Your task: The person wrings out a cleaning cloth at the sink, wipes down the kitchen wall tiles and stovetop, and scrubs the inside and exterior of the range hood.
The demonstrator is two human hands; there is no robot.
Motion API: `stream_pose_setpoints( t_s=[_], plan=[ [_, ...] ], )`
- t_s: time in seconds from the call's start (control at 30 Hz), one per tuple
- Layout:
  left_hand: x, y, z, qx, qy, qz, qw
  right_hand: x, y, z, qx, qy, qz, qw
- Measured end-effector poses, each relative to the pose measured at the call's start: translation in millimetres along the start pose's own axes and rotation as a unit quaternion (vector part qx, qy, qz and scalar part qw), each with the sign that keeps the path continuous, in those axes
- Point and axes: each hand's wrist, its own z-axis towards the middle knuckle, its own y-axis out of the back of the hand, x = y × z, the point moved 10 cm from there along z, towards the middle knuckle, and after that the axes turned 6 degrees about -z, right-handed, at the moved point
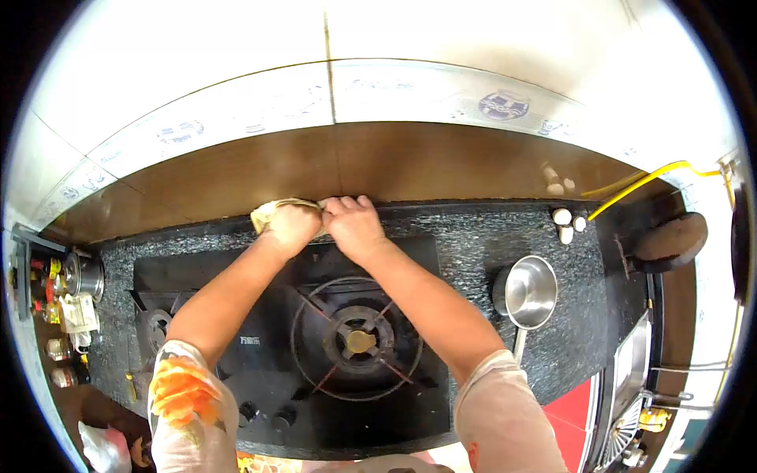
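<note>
A pale yellowish cloth [268,211] lies at the back edge of the dark speckled counter [473,244], against the brown wall tiles. My left hand [292,228] is closed on the cloth, its fingers bunched. Right beside it, my right hand [353,227] has its fingers bent over the counter's back edge, near the cloth's right end; whether it grips any cloth is hidden. Both forearms reach over the black gas stove [260,370], whose round burner [361,340] sits between them.
A steel saucepan [531,293] stands on the counter at the right, with small white objects [565,234] behind it. A yellow hose [639,185] runs along the right wall. Bottles and jars [54,299] and a steel pot [84,276] are at the far left.
</note>
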Motion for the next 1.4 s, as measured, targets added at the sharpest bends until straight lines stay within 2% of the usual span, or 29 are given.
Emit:
stream_pose_setpoints(
  t_s=[0.03,0.1,0.17,0.23,0.3,0.37,0.4,0.43,0.47,0.57,0.6,0.67,0.7,0.77,0.8,0.83,0.9,0.93,0.97,1.0,1.03,1.07,1.1,1.17,1.2,1.27,1.37,1.4],
  plan=[
    [-14,9,12,-0.019,-0.010,-0.009,1.000,-14,4,-9,0.008,-0.007,0.007,1.000],
    [-42,14,36,0.012,-0.012,0.004,1.000,-43,11,-28,0.022,-0.011,-0.005,1.000],
    [-70,-3,64,-0.006,-0.030,0.023,0.999,-76,17,-46,0.052,-0.038,-0.005,0.998],
    [-98,25,86,-0.043,-0.028,-0.064,0.997,-106,28,-68,0.007,-0.041,-0.004,0.999],
    [-128,34,113,-0.036,-0.016,-0.085,0.996,-138,41,-86,-0.008,-0.061,0.003,0.998],
    [-156,49,141,0.000,-0.010,-0.185,0.983,-172,48,-104,0.004,-0.083,-0.023,0.996],
    [-174,36,161,0.003,-0.001,-0.190,0.982,-189,51,-113,0.020,-0.090,-0.035,0.995],
    [-194,34,178,-0.050,-0.035,-0.195,0.979,-206,54,-121,0.038,-0.097,-0.048,0.993],
    [-200,39,191,-0.066,-0.003,-0.282,0.957,-223,56,-129,0.050,-0.115,-0.059,0.990],
    [-241,46,224,-0.036,-0.016,-0.249,0.968,-267,59,-150,0.142,-0.202,-0.067,0.967],
    [-252,47,232,-0.023,-0.007,-0.223,0.975,-275,63,-156,0.133,-0.207,-0.055,0.968],
    [-272,49,246,-0.056,-0.053,-0.230,0.970,-292,63,-166,0.125,-0.223,-0.058,0.965],
    [-279,43,247,0.002,-0.083,-0.181,0.980,-299,61,-170,0.130,-0.237,-0.074,0.960],
    [-267,52,230,-0.067,-0.096,-0.148,0.982,-303,57,-169,0.133,-0.266,-0.093,0.950],
    [-255,61,213,-0.172,-0.105,-0.144,0.969,-302,51,-166,0.167,-0.265,-0.129,0.941],
    [-240,68,194,-0.276,-0.113,-0.132,0.945,-295,53,-159,0.159,-0.250,-0.162,0.941],
    [-211,81,171,-0.123,-0.107,-0.181,0.970,-282,45,-145,0.180,-0.210,-0.120,0.954],
    [-195,85,159,-0.164,-0.097,-0.173,0.966,-261,50,-131,0.179,-0.171,-0.109,0.963],
    [-182,88,145,-0.204,-0.090,-0.167,0.961,-242,52,-118,0.196,-0.190,-0.070,0.959],
    [-149,111,110,-0.255,-0.066,-0.199,0.944,-205,70,-95,0.173,-0.167,-0.055,0.969],
    [-116,123,84,-0.260,-0.033,-0.214,0.941,-166,89,-70,0.146,-0.148,-0.041,0.977],
    [-86,138,46,-0.292,-0.018,-0.144,0.945,-132,101,-47,0.144,-0.144,-0.037,0.978],
    [-52,148,11,-0.265,-0.007,-0.110,0.958,-91,116,-20,0.115,-0.115,0.019,0.987],
    [13,172,-72,-0.355,-0.037,-0.077,0.931,-15,127,26,0.083,-0.052,0.100,0.990],
    [46,168,-101,-0.308,-0.013,-0.062,0.949,27,129,49,0.054,0.007,0.112,0.992],
    [112,165,-168,-0.225,0.039,-0.086,0.970,101,121,91,0.021,0.065,0.202,0.977],
    [185,148,-263,-0.193,0.037,-0.006,0.980,209,81,147,0.011,0.159,0.207,0.965],
    [210,137,-291,-0.184,0.046,0.014,0.982,244,72,161,-0.043,0.200,0.191,0.960]
  ],
)
